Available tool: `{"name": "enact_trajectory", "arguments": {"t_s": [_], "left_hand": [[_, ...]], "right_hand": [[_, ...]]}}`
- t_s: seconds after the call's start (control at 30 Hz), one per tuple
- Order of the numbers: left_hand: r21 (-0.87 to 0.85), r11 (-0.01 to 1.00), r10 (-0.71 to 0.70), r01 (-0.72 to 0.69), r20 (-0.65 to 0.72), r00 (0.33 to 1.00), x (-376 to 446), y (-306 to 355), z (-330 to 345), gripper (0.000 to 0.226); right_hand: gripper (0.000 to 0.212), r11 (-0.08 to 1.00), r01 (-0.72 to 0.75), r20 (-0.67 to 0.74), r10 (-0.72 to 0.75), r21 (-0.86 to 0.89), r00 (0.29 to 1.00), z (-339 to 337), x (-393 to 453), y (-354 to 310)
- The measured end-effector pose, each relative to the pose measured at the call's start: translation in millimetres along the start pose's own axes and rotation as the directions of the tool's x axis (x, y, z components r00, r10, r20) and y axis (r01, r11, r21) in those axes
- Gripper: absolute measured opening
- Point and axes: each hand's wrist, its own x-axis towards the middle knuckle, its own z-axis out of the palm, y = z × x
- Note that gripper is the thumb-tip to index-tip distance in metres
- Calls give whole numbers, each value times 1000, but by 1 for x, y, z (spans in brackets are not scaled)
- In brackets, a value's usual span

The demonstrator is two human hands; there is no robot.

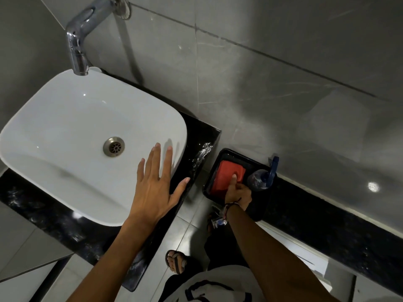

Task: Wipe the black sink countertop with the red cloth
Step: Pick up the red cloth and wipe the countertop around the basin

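- The folded red cloth (226, 177) lies flat inside a shallow black rectangular tray (214, 159), which sits low, just beside the right end of the glossy black stone countertop (196, 136); a clear spray bottle with a dark blue trigger head (260, 178) stands at the tray's far corner.
- The right hand (238, 192) is down in the tray, its forefinger pressed on the cloth's top face and the other fingers curled. Whether they have closed under the cloth's near edge cannot be told — no lift is evident.
- The left hand (157, 184) is open and empty, fingers spread over the rim of the white ceramic vessel basin (76, 131), thumb reaching toward the countertop edge.
- A white smear of residue (201, 154) marks the countertop's right end, next to the basin.
- Assessment: the cloth looks soft, light and limp; it should unfold or droop if taken by one corner. A pinch across the stacked folds at the near edge would keep it together as a pad.
- The wiping itself appears not yet begun.
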Motion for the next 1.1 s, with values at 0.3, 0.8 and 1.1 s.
{"name": "enact_trajectory", "arguments": {"t_s": [0.3,0.8,1.1], "left_hand": [[-10,1000,-23,22,-11,1000,0,-1,3,86],[-171,935,-339,312,-166,926,-59,-76,-37,75],[-128,927,-370,352,-172,913,-61,-88,-37,63]], "right_hand": [[52,914,-339,192,300,222,934,0,15,-17],[49,587,785,50,-793,-198,607,-8,-20,-99],[38,102,898,429,-852,-428,301,7,1,-119]]}}
